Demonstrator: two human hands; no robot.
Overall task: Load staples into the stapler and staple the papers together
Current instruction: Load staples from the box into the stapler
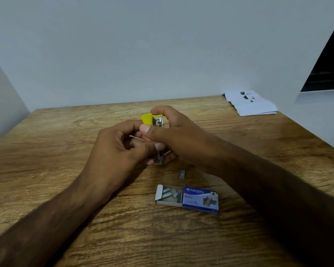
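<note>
While the left hand [116,149] and right hand [174,132] both grip the small yellow-and-metal stapler [152,120], opened, long axis pointing away, a loose grey staple strip [182,174] lies just behind them, nearer the right. The open blue cardboard staple box [189,198] sits closer still to the person, and white papers [251,103] lie far right on the wood-grain table [66,132], between pale walls.

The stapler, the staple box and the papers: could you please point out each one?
yellow stapler [147,118], head view, on its raised yellow cover.
staple box [201,199], head view, on its blue sleeve.
papers [258,107], head view, on the white top sheet.
</note>
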